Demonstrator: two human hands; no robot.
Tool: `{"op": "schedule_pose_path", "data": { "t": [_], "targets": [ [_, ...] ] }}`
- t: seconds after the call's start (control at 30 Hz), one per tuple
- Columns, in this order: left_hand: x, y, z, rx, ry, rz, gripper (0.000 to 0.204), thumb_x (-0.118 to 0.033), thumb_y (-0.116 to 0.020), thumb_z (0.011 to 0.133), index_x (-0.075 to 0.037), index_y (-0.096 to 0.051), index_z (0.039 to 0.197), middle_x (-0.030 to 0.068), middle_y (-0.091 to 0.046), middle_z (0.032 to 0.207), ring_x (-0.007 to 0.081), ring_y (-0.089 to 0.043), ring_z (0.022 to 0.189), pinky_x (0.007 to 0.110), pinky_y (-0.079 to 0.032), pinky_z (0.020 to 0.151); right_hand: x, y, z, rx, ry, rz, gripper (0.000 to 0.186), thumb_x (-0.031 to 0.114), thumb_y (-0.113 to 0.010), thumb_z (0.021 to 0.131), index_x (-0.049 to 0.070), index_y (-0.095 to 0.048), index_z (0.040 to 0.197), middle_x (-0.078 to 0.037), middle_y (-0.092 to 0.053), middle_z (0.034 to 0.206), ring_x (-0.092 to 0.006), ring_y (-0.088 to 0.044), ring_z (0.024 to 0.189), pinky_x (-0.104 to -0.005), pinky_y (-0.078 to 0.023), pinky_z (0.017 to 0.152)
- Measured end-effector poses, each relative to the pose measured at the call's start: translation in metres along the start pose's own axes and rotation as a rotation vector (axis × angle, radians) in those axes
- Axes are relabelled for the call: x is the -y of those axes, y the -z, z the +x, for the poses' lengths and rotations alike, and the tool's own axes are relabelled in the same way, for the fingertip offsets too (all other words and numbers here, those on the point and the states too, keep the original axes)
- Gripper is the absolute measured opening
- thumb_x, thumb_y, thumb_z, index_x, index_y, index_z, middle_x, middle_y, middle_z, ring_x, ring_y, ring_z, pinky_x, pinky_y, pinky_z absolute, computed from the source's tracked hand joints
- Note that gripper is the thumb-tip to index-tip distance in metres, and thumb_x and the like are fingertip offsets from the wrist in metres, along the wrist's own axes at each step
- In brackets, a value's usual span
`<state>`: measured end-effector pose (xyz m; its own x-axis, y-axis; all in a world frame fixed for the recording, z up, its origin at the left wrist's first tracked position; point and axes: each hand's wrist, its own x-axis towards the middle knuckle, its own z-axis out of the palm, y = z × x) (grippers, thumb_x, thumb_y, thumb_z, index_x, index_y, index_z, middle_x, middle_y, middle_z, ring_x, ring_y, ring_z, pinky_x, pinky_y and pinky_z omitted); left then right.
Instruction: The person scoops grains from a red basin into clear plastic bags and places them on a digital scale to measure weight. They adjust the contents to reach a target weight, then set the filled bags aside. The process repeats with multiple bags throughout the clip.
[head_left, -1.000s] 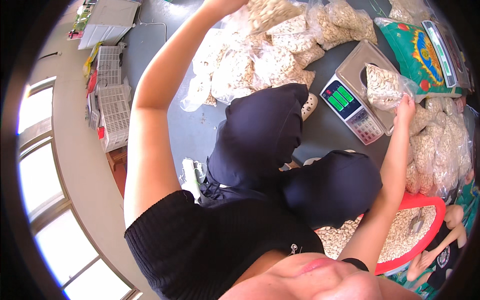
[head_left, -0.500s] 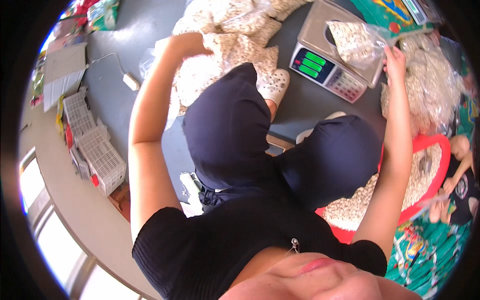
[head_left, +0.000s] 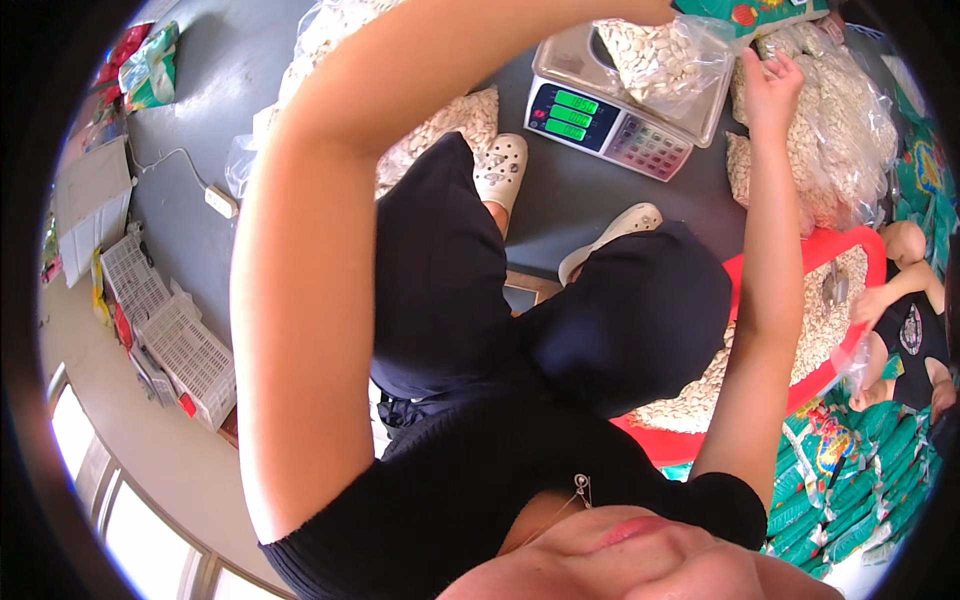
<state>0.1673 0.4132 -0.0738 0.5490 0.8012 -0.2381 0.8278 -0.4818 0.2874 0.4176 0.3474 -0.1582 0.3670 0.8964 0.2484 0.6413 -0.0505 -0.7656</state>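
A clear plastic bag of pale pumpkin seeds (head_left: 645, 62) lies on the metal pan of a digital scale (head_left: 610, 122), its loose end toward the right. Beside that end is my right hand (head_left: 772, 88), its fingers half bent and apart, with no firm grip on the bag visible. My left arm crosses the top of the view. Only a sliver of my left hand (head_left: 652, 8) shows at the upper edge, close to a green printed bag (head_left: 755, 18); its fingers are hidden.
Large clear bags of seeds (head_left: 825, 130) stand right of the scale. A red tub (head_left: 850, 245) of loose seeds is by my right knee, with another person (head_left: 912, 310) beyond it. Green packages (head_left: 850, 490) are piled lower right. White crates (head_left: 185, 350) and a power strip (head_left: 220, 201) are left.
My left arm has swung from the seed bags at upper left across to the right, past the scale. My right hand's fingers have loosened at the bag's end. The view has shifted.
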Motion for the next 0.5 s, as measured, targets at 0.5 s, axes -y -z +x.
{"op": "schedule_pose_path", "data": {
  "t": [0.5],
  "targets": [
    [0.009, -0.071, 0.018, 0.020, 0.370, -0.758, 0.043, -0.025, -0.054, 0.083, -0.003, -0.050, 0.120, 0.0276, -0.063, 0.103, 0.0389, -0.062, 0.097, 0.046, -0.048, 0.084, 0.030, -0.053, -0.006, 0.773, 0.047, -0.905, 0.031, 0.007, -0.045, 0.084, 0.005, -0.063, 0.110, -0.017, -0.063, 0.114, -0.0345, -0.063, 0.102, -0.0419, -0.050, 0.085]
  ]
}}
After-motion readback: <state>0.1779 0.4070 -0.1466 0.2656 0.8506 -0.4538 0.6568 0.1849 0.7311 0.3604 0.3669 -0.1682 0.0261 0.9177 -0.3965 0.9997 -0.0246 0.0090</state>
